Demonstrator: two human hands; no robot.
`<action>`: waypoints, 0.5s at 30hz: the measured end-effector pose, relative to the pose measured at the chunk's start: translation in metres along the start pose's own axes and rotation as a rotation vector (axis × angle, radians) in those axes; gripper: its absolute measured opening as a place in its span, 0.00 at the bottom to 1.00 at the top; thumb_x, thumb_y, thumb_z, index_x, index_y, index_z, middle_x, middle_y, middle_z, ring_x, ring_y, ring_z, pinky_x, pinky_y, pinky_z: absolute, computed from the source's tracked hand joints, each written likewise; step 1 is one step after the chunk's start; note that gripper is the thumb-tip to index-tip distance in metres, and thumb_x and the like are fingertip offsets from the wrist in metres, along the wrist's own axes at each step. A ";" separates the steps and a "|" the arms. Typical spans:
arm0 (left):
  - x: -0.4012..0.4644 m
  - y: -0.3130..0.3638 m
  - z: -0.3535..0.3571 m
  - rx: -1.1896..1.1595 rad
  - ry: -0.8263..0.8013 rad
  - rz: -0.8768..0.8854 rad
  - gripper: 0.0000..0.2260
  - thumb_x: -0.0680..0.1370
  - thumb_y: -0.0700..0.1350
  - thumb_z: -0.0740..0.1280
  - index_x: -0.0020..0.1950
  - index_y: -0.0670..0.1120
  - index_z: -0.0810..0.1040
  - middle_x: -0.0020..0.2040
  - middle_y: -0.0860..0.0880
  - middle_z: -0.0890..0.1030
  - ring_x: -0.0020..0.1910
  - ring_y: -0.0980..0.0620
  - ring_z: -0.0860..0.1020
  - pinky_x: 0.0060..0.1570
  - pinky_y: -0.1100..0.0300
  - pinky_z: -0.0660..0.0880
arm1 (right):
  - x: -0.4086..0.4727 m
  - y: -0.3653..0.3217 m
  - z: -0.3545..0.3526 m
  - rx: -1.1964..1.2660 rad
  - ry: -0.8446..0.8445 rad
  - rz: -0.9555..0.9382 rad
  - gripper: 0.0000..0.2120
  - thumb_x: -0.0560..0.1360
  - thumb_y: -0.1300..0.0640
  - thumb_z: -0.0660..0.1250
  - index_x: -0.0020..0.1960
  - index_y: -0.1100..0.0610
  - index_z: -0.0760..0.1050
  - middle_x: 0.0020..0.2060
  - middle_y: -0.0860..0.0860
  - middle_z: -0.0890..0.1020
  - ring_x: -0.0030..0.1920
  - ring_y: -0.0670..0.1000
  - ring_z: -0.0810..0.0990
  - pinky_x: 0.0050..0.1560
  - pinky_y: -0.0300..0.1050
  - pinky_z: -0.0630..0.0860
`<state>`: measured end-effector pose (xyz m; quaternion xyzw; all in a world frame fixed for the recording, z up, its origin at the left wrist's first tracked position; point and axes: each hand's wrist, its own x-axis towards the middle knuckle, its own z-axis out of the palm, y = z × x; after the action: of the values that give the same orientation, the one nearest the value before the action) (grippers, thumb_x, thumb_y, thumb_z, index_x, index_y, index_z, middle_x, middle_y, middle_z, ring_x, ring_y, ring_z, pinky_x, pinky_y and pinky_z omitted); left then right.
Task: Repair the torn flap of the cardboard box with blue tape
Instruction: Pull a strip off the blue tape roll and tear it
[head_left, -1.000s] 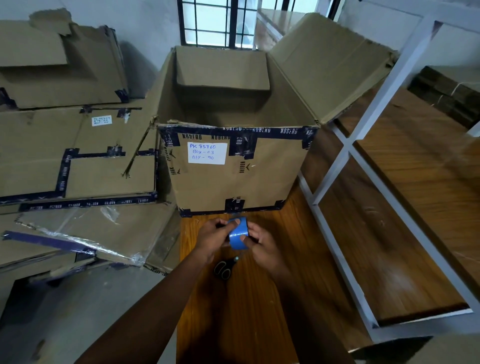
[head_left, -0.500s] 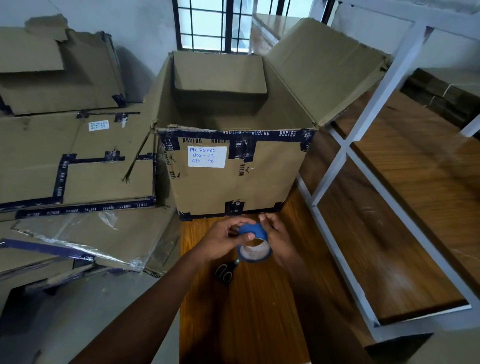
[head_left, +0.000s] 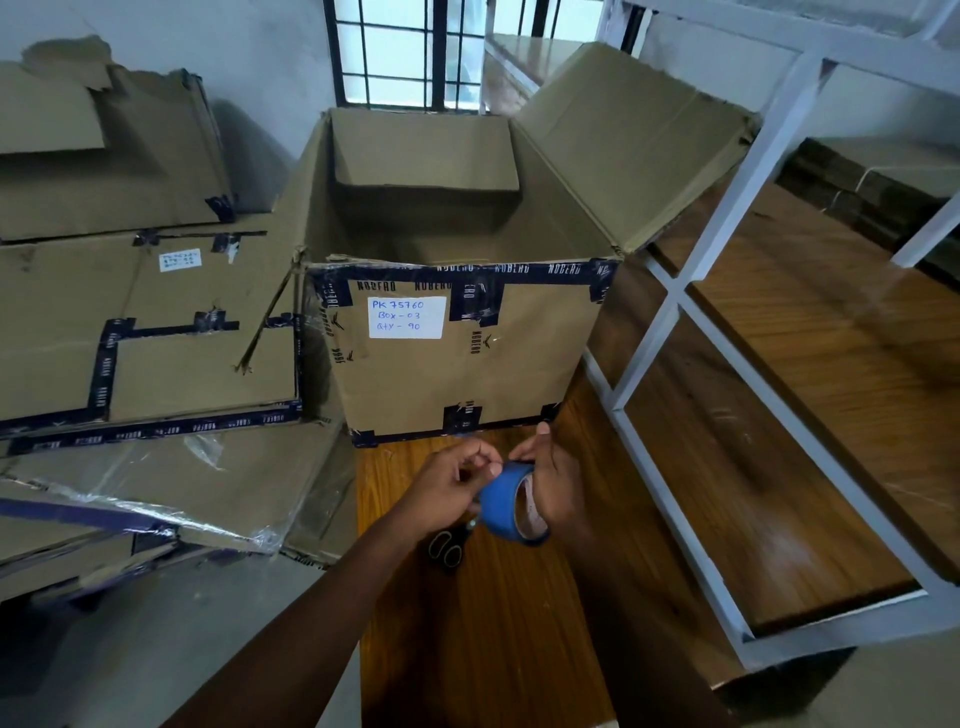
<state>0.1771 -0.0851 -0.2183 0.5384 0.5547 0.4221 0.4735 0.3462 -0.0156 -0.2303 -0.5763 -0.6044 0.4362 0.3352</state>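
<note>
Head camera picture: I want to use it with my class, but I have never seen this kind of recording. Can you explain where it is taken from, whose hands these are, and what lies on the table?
There is no robot here. A person wears one wide-angle camera on the head, so you look forward and down along their arms. The right hand grips a roll of blue tape, while the left hand pinches at the roll's edge. On the wooden table stands an open cardboard box with a white handwritten label. Black scissors lie below the hands. Flattened cartons are piled to the left and a white shelf frame stands to the right.
</note>
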 end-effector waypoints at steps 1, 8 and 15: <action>0.000 0.001 0.000 0.004 -0.010 0.001 0.02 0.84 0.46 0.70 0.56 0.52 0.82 0.55 0.48 0.81 0.53 0.48 0.85 0.41 0.56 0.85 | 0.000 -0.002 -0.002 -0.010 -0.007 -0.003 0.30 0.89 0.44 0.48 0.39 0.53 0.81 0.38 0.50 0.85 0.43 0.50 0.84 0.51 0.47 0.75; -0.002 0.009 0.005 0.010 -0.002 0.024 0.04 0.85 0.42 0.70 0.56 0.50 0.83 0.53 0.48 0.83 0.49 0.47 0.87 0.46 0.50 0.87 | -0.004 -0.009 -0.015 0.034 0.027 -0.041 0.31 0.89 0.44 0.47 0.41 0.57 0.79 0.37 0.54 0.83 0.40 0.50 0.80 0.45 0.45 0.72; -0.003 0.014 0.006 0.083 -0.021 0.086 0.05 0.85 0.42 0.68 0.55 0.51 0.83 0.52 0.50 0.85 0.48 0.48 0.87 0.46 0.50 0.88 | -0.003 -0.009 -0.015 0.157 0.022 0.028 0.30 0.87 0.38 0.49 0.39 0.56 0.76 0.32 0.53 0.78 0.35 0.52 0.77 0.44 0.49 0.73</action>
<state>0.1857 -0.0878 -0.2053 0.5854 0.5428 0.4131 0.4381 0.3564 -0.0158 -0.2155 -0.5613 -0.5564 0.4805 0.3802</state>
